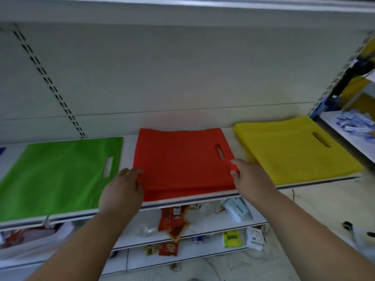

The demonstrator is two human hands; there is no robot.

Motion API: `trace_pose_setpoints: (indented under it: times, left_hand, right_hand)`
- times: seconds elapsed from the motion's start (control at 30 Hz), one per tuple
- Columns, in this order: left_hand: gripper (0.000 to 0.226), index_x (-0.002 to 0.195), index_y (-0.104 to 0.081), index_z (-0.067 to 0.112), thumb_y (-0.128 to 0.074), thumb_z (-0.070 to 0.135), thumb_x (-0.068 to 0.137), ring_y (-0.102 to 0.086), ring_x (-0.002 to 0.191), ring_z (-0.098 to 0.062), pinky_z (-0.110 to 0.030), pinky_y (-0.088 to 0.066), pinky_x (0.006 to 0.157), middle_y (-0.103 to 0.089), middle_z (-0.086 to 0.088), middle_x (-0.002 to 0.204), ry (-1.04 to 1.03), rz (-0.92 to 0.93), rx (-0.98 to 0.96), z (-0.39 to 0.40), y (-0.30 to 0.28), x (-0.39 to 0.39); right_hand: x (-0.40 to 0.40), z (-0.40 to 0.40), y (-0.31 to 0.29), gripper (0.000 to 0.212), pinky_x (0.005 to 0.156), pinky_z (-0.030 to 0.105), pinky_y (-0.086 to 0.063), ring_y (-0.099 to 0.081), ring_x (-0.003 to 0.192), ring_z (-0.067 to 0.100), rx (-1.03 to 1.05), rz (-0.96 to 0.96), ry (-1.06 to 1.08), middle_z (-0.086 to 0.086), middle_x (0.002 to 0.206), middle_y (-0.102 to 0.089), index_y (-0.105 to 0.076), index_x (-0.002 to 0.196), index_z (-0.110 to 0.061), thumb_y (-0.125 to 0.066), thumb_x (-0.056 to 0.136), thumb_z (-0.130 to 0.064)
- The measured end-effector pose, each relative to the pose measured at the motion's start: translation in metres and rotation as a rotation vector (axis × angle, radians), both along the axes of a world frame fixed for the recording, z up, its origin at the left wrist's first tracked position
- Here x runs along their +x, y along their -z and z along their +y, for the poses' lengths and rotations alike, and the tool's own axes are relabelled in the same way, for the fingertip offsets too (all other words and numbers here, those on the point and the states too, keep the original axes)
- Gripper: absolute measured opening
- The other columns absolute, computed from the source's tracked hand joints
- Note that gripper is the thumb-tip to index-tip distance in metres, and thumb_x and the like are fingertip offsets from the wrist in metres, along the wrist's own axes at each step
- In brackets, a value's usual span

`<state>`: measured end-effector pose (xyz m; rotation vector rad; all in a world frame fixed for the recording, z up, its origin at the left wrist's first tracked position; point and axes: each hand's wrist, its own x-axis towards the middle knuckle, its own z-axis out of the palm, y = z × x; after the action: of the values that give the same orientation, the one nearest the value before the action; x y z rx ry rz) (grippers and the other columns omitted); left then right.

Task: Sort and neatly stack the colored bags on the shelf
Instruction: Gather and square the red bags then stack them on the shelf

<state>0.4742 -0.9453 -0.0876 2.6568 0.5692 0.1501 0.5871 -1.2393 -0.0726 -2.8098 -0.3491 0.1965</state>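
A stack of red bags (180, 161) lies in the middle of the white shelf (223, 196). A green bag stack (58, 175) lies to its left and a yellow bag stack (294, 151) to its right, each flat with a cut-out handle. My left hand (123, 189) grips the left edge of the top red bag, thumb on top. My right hand (249, 177) pinches its right edge just below the handle slot. The top red bag sits slightly askew over the ones beneath.
Lower shelves hold red snack packets (174, 222), a white tube (236, 209), a yellow-green pack (231, 238) and clear wrappers. At the right a neighbouring shelf carries small blue-white packets (357, 122). A slotted upright (50, 86) runs up the back panel.
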Motion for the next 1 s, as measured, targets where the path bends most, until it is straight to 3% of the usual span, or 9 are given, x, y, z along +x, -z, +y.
trace_pose_setpoints:
  times: [0.13, 0.23, 0.3, 0.4, 0.53, 0.67, 0.83, 1.0]
  left_hand:
    - [0.038, 0.132, -0.056, 0.026, -0.043, 0.023, 0.096, -0.062, 0.092, -0.019, -0.03, -0.051, 0.07, -0.059, 0.002, 0.116, 0.009, 0.097, 0.07, -0.009, 0.006, -0.002]
    - [0.037, 0.128, -0.059, 0.027, -0.044, 0.022, 0.094, -0.062, 0.095, -0.021, -0.032, -0.053, 0.075, -0.059, 0.002, 0.115, 0.009, 0.15, 0.099, -0.014, 0.006, 0.002]
    - [0.036, 0.122, -0.063, 0.027, -0.045, 0.021, 0.092, -0.062, 0.095, -0.022, -0.035, -0.054, 0.078, -0.059, 0.001, 0.113, 0.007, 0.173, 0.105, -0.017, 0.006, 0.007]
    - [0.034, 0.12, -0.064, 0.028, -0.045, 0.022, 0.091, -0.061, 0.093, -0.022, -0.035, -0.055, 0.076, -0.059, 0.0, 0.111, -0.004, 0.183, 0.106, -0.022, 0.007, 0.009]
    - [0.025, 0.11, -0.066, 0.026, -0.048, 0.028, 0.093, -0.058, 0.08, -0.02, -0.032, -0.053, 0.065, -0.053, 0.001, 0.099, -0.021, 0.154, 0.154, -0.022, 0.007, 0.005]
    - [0.022, 0.111, -0.06, 0.026, -0.052, 0.035, 0.093, -0.057, 0.075, -0.019, -0.033, -0.054, 0.062, -0.05, 0.002, 0.096, 0.013, 0.071, 0.121, -0.016, 0.003, -0.008]
    - [0.034, 0.125, -0.055, 0.031, -0.056, 0.04, 0.092, -0.063, 0.09, -0.019, -0.033, -0.054, 0.072, -0.055, 0.001, 0.117, 0.029, -0.021, 0.035, 0.025, -0.006, -0.052]
    - [0.037, 0.124, -0.058, 0.03, -0.06, 0.038, 0.089, -0.063, 0.091, -0.024, -0.035, -0.051, 0.071, -0.059, 0.0, 0.114, -0.132, -0.068, 0.051, 0.117, -0.014, -0.148]
  right_hand:
    - [0.006, -0.002, 0.007, 0.031, 0.082, 0.04, -0.052, -0.062, 0.103, 0.028, -0.114, -0.018, -0.041, 0.009, 0.113, -0.067, -0.056, 0.126, -0.014, -0.048, 0.099, -0.029]
    - [0.01, 0.0, 0.011, 0.018, 0.072, 0.037, -0.052, -0.063, 0.089, 0.027, -0.16, -0.032, -0.061, 0.006, 0.095, -0.066, -0.06, 0.109, -0.016, -0.05, 0.098, -0.027]
    - [0.012, 0.0, 0.013, 0.006, 0.062, 0.032, -0.045, -0.06, 0.079, 0.026, -0.222, -0.051, -0.054, 0.001, 0.078, -0.056, -0.055, 0.093, -0.019, -0.051, 0.097, -0.022]
    - [0.011, 0.0, 0.018, 0.016, 0.057, 0.03, -0.036, -0.052, 0.07, 0.024, -0.289, -0.064, -0.041, -0.003, 0.068, -0.04, -0.043, 0.082, -0.022, -0.051, 0.095, -0.015]
    - [0.004, 0.004, 0.008, 0.006, 0.058, 0.03, -0.035, -0.06, 0.08, 0.024, -0.351, -0.126, -0.049, 0.002, 0.089, -0.053, -0.052, 0.1, -0.018, -0.054, 0.094, -0.018]
    - [-0.017, 0.024, -0.012, 0.035, 0.069, 0.035, -0.048, -0.062, 0.093, 0.027, -0.274, -0.152, -0.088, 0.007, 0.111, -0.057, -0.049, 0.126, -0.017, -0.053, 0.096, -0.035]
    - [-0.062, 0.094, -0.036, 0.039, 0.081, 0.038, -0.049, -0.058, 0.103, 0.031, -0.107, -0.219, -0.204, 0.008, 0.119, -0.052, -0.05, 0.125, -0.018, -0.051, 0.094, -0.042]
    - [-0.129, 0.219, -0.061, 0.041, 0.076, 0.041, -0.05, -0.06, 0.093, 0.035, 0.056, -0.292, -0.386, 0.01, 0.109, -0.055, -0.055, 0.122, -0.015, -0.057, 0.09, -0.041]
